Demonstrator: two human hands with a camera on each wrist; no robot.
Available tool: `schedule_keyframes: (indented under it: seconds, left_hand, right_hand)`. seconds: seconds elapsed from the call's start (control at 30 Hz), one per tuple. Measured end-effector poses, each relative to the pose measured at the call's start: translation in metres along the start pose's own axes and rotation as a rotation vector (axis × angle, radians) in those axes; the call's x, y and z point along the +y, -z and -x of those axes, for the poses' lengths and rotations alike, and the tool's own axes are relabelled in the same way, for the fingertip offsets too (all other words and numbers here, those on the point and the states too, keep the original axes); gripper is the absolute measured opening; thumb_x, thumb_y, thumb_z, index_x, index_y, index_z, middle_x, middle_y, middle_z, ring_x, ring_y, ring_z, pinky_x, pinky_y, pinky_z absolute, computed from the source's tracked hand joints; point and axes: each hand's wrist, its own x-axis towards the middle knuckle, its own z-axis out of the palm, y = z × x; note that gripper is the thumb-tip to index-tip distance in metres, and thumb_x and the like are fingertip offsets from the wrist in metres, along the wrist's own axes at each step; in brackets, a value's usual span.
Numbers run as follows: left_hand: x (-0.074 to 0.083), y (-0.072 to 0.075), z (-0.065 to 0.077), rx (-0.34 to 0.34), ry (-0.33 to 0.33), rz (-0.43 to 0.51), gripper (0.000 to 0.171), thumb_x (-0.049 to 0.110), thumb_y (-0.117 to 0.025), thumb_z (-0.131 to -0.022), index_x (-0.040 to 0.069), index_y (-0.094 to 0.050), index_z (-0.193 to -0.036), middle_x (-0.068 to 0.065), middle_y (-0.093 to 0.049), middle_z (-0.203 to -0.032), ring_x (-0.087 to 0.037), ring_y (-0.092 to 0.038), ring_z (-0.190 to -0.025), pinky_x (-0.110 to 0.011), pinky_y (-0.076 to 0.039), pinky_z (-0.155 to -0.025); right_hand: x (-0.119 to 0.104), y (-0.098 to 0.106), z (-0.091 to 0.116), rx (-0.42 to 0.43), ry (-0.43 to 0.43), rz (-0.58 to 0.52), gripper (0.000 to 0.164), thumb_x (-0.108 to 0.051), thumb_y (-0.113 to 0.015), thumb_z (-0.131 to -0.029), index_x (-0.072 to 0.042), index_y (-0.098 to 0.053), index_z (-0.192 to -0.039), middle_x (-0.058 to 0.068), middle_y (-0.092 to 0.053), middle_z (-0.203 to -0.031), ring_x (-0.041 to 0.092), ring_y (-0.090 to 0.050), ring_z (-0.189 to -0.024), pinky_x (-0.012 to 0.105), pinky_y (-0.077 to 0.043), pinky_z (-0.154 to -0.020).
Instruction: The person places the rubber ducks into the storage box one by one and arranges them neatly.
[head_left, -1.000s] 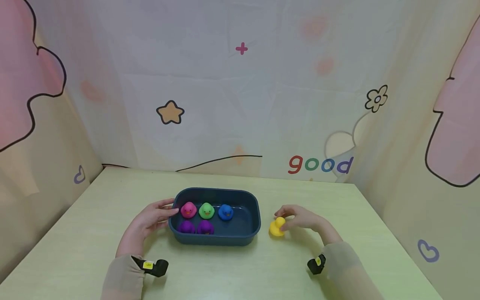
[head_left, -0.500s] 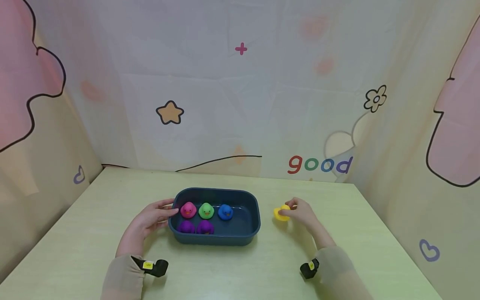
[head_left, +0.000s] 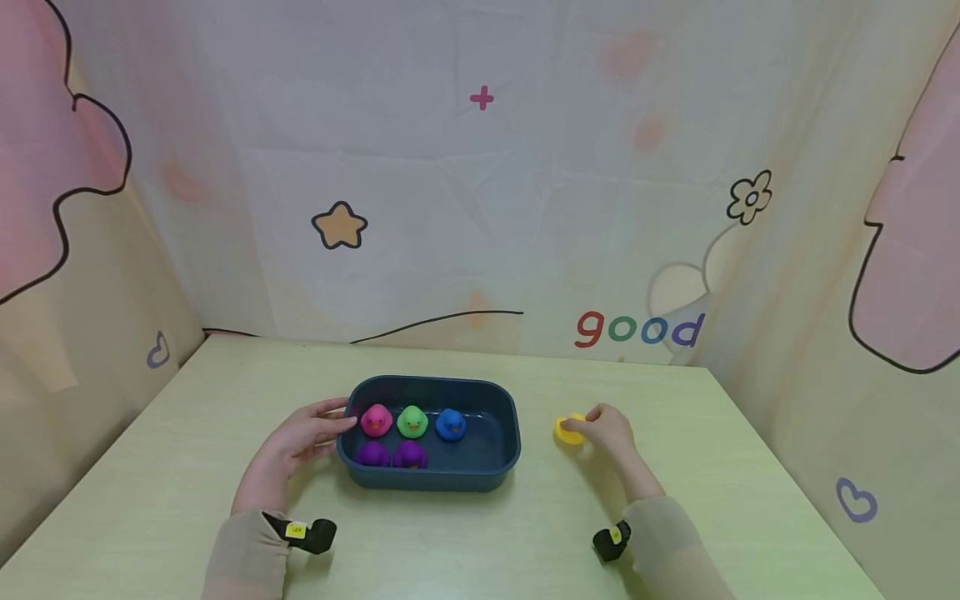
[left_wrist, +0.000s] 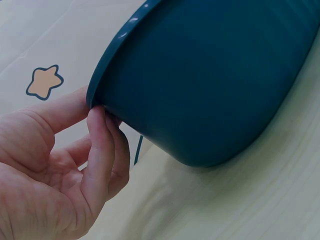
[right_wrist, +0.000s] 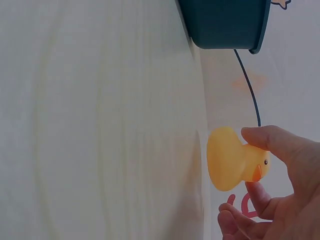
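A dark blue plastic tub [head_left: 431, 481] stands on the table with several rubber ducks in it. The left hand [head_left: 306, 435] is at its left end; in the left wrist view its thumb and fingers pinch the tub's rim [left_wrist: 102, 75]. To the right of the tub, the right hand [head_left: 611, 432] pinches a yellow rubber duck [right_wrist: 225, 159] between thumb and fingers at the head and neck. In the head view the hand covers much of this duck [head_left: 567, 431]. Its orange beak and one eye show in the right wrist view.
Inside the tub, pink [head_left: 377, 421], green [head_left: 412, 422] and blue [head_left: 451, 425] ducks form the back row, with two purple ducks [head_left: 410, 455] in front, partly hidden by the near wall. A printed cloth [head_left: 420, 250] hangs behind the pale table [head_left: 450, 550].
The right hand has taken hold of the yellow duck and carried it up and slightly right in the head view. The left hand and the tub have stayed put.
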Motion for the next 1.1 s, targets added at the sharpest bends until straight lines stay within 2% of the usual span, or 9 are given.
schedule_keyframes:
  seconds: [0.47, 0.6, 0.73, 0.87, 1.0, 1.1]
  left_hand:
    - [0.0, 0.001, 0.001, -0.013, -0.006, 0.003, 0.069, 0.017, -0.063, -0.095, -0.001, -0.028, -0.151, -0.026, -0.037, -0.147, -0.006, -0.061, -0.092, -0.02, -0.049, -0.072]
    - [0.0, 0.001, 0.001, -0.016, -0.006, 0.003, 0.07, 0.017, -0.064, -0.094, -0.002, -0.028, -0.151, -0.026, -0.037, -0.147, -0.006, -0.061, -0.093, -0.021, -0.05, -0.073]
    - [0.0, 0.0, 0.0, -0.005, -0.001, 0.008, 0.069, 0.018, -0.065, -0.094, -0.001, -0.03, -0.151, -0.026, -0.037, -0.147, -0.006, -0.062, -0.092, -0.021, -0.05, -0.073]
    - [0.001, 0.0, 0.001, -0.002, 0.001, 0.01, 0.069, 0.017, -0.065, -0.094, -0.001, -0.03, -0.151, -0.025, -0.038, -0.147, -0.006, -0.062, -0.092, -0.02, -0.05, -0.072]
    - [0.001, 0.0, 0.002, -0.008, -0.004, 0.01, 0.069, 0.017, -0.064, -0.094, -0.002, -0.029, -0.151, -0.026, -0.037, -0.146, -0.006, -0.062, -0.092, -0.021, -0.05, -0.072]
    - [0.001, 0.0, 0.002, -0.008, -0.004, 0.009, 0.069, 0.017, -0.064, -0.094, -0.002, -0.029, -0.151, -0.026, -0.039, -0.146, -0.006, -0.062, -0.093, -0.021, -0.05, -0.073]
  right_hand:
    - [-0.005, 0.004, 0.011, -0.116, -0.009, 0.092, 0.041, -0.033, -0.079, -0.078, -0.002, -0.053, -0.081, 0.007, -0.048, -0.08, 0.023, -0.046, -0.08, 0.031, -0.038, -0.07]
    - [-0.006, 0.008, 0.013, -0.129, -0.022, 0.091, 0.046, -0.036, -0.078, -0.079, 0.001, -0.054, -0.092, 0.011, -0.052, -0.088, 0.027, -0.048, -0.086, 0.036, -0.042, -0.075]
    - [-0.005, 0.017, 0.011, -0.162, -0.01, 0.045, 0.059, -0.039, -0.077, -0.082, 0.006, -0.054, -0.113, 0.021, -0.058, -0.11, 0.034, -0.052, -0.101, 0.046, -0.046, -0.09]
    - [0.001, 0.028, 0.006, -0.265, 0.058, -0.064, 0.065, -0.039, -0.073, -0.086, 0.005, -0.05, -0.13, 0.025, -0.053, -0.131, 0.036, -0.053, -0.113, 0.051, -0.046, -0.097]
    - [0.01, 0.039, -0.002, -0.401, 0.171, -0.183, 0.064, -0.032, -0.068, -0.091, 0.004, -0.045, -0.138, 0.026, -0.046, -0.142, 0.035, -0.053, -0.121, 0.053, -0.044, -0.102]
    - [0.019, 0.044, -0.01, -0.496, 0.249, -0.224, 0.062, -0.028, -0.066, -0.093, 0.001, -0.043, -0.142, 0.025, -0.041, -0.147, 0.037, -0.049, -0.127, 0.054, -0.04, -0.105]
